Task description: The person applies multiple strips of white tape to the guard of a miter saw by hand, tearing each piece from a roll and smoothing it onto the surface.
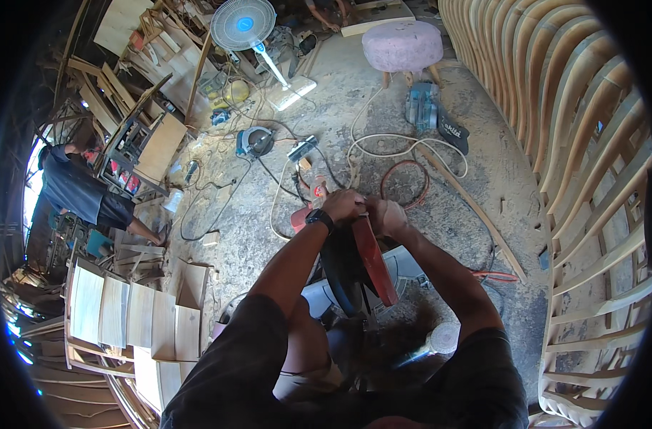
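In front of me stands a red and black power saw (374,261), apparently a mitre saw, with a pale metal base (404,263) under it. My left hand (344,205), with a dark watch on its wrist, is closed at the saw's far upper end. Right beside it, my right hand (387,217) is closed too, its fingers curled toward the left one. Whatever small part sits between the fingers is hidden by the hands. More red casing shows just left of my left wrist.
Cables and a coiled orange hose (404,184) cross the dusty floor. Beyond lie a circular saw (255,141), a teal power tool (422,107), a pink-covered stool (402,46) and a fan (243,25). Curved wooden frames (576,93) line the right; a person (75,179) stands left, near wooden boards (115,307).
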Motion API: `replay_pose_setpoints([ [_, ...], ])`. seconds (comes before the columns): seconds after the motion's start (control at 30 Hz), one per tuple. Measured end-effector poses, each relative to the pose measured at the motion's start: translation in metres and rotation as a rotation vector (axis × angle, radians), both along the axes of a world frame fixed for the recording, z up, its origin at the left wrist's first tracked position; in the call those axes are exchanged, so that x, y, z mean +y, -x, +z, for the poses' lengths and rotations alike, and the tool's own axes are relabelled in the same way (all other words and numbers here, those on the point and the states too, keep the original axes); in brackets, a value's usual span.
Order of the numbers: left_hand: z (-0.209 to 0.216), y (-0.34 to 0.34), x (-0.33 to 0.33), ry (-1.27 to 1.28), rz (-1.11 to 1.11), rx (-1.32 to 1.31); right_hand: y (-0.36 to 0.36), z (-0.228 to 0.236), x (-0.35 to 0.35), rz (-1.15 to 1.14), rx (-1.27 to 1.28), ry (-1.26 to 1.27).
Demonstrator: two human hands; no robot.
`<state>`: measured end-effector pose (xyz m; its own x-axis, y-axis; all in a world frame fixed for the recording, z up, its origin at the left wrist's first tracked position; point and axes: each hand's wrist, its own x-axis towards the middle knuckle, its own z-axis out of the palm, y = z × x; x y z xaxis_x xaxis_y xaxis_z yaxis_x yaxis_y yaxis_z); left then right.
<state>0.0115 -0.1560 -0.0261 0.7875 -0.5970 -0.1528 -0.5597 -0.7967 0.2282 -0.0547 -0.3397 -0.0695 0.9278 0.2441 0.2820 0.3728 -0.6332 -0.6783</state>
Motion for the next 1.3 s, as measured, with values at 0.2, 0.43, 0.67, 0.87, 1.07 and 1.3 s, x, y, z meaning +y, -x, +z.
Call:
replay_pose_setpoints([
  [0.2,-0.003,-0.003,0.000,0.082,-0.002,-0.051,0.015,-0.007,0.002,-0.014,-0.246,-0.013],
  [0.43,0.001,0.001,-0.004,0.180,0.054,0.034,0.020,-0.038,-0.030,-0.111,-0.388,-0.006],
  [0.67,0.010,0.006,0.000,0.149,0.076,0.079,0.069,-0.086,-0.045,0.097,-0.137,0.245],
  [0.87,0.013,0.005,-0.005,0.138,0.073,0.058,0.088,-0.105,-0.043,0.130,0.012,0.268],
  [1.07,0.001,-0.006,0.015,0.218,0.007,0.074,0.110,-0.089,-0.031,0.189,0.006,0.284],
  [1.3,0.002,-0.005,-0.006,0.237,0.094,0.158,0.108,-0.130,-0.060,0.190,-0.026,0.315],
])
